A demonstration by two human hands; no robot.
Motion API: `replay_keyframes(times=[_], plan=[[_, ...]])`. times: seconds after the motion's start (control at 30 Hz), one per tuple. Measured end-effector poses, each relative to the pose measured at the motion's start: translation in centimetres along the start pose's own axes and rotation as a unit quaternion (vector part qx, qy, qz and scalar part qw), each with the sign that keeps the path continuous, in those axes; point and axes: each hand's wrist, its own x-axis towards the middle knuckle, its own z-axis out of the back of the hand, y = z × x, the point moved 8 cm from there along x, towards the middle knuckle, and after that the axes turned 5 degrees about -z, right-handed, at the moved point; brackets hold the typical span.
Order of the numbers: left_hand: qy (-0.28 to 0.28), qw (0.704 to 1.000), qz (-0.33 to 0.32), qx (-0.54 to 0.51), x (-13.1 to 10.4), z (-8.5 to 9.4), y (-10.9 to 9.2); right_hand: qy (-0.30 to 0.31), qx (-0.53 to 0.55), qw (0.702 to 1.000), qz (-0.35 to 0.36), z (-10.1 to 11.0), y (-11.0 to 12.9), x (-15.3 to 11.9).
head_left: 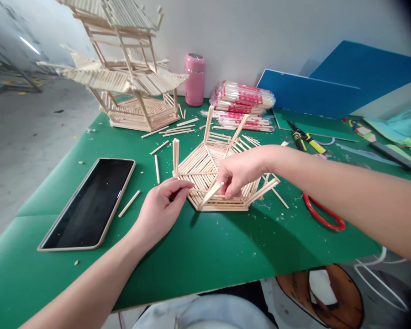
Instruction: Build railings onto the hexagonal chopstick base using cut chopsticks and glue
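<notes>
A six-sided base of pale wooden sticks point(197, 167), with upright posts at its corners, lies on the green table. My left hand point(167, 201) is at its left front edge, thumb and fingertips pinched at the end of a thin stick. Over the front part of the base, my right hand point(234, 173) reaches in from the right with its fingers bent down and pressed together. What its fingertips hold, if anything, is hidden. A front post point(210, 196) leans between the two hands.
A stick pagoda model point(142, 109) stands at the back left, beside a pink bottle point(195, 80) and wrapped stick bundles point(241, 100). A phone point(89, 203) lies left. Pliers point(304, 138) and red-handled scissors point(324, 217) are right. Loose sticks point(129, 204) dot the green table point(178, 269).
</notes>
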Motion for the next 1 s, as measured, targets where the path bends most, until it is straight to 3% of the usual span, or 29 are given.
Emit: replay_keyframes(times=[0.27,0.53,1.0], plan=[[0.009,1.0,0.018,0.005,0.11,-0.22,0.14,0.01,0.001,1.0,-0.005,-0.21,0.52,0.35],[0.012,0.999,-0.006,0.044,0.01,-0.53,0.33,0.017,-0.014,1.0,-0.006,-0.67,0.45,0.41],[0.019,0.999,-0.007,0.039,0.15,-0.59,0.27,0.017,-0.047,0.998,0.039,-0.89,0.92,0.65]])
